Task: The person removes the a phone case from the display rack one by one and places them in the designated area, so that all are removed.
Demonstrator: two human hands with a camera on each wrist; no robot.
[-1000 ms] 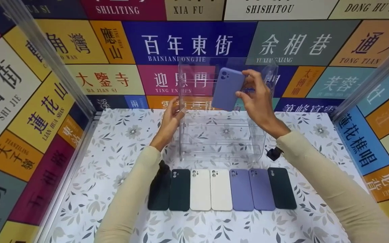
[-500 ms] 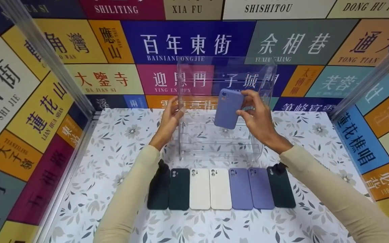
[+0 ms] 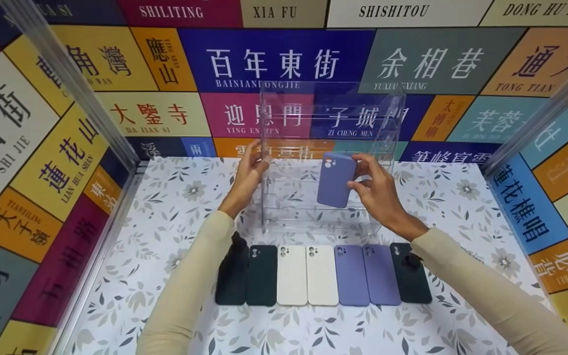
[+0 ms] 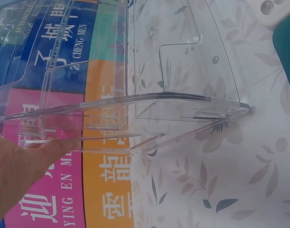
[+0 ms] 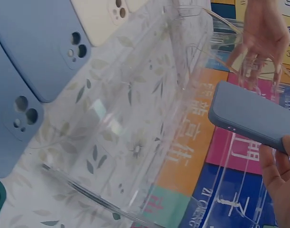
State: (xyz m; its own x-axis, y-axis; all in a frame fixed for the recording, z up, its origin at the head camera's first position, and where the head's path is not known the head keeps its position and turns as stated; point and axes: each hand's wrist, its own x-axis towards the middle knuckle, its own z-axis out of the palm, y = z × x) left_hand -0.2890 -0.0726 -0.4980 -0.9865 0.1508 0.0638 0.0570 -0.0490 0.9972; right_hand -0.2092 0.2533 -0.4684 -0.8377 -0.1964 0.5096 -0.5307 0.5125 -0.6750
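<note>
My right hand (image 3: 380,190) pinches a purple phone case (image 3: 334,185) by its right edge, camera cutouts uppermost. The case is upright, slightly tilted, in front of the clear tiered display rack (image 3: 263,212). In the right wrist view the same phone case (image 5: 251,111) shows its back, with fingertips along one edge. My left hand (image 3: 247,180) grips the left side panel of the rack. The left wrist view shows part of that hand (image 4: 21,166) at the panel's clear edge. Whether the held case touches a shelf I cannot tell.
Several phone cases lie side by side before the rack: two dark cases (image 3: 262,276), two white cases (image 3: 293,276), two purple cases (image 3: 354,276) and a dark green case (image 3: 414,283). Printed walls (image 3: 156,113) enclose the floral tabletop (image 3: 165,212) on three sides.
My right hand has lowered the purple phone case from the rack's upper part to its lower tiers. My left hand has stayed on the side panel.
</note>
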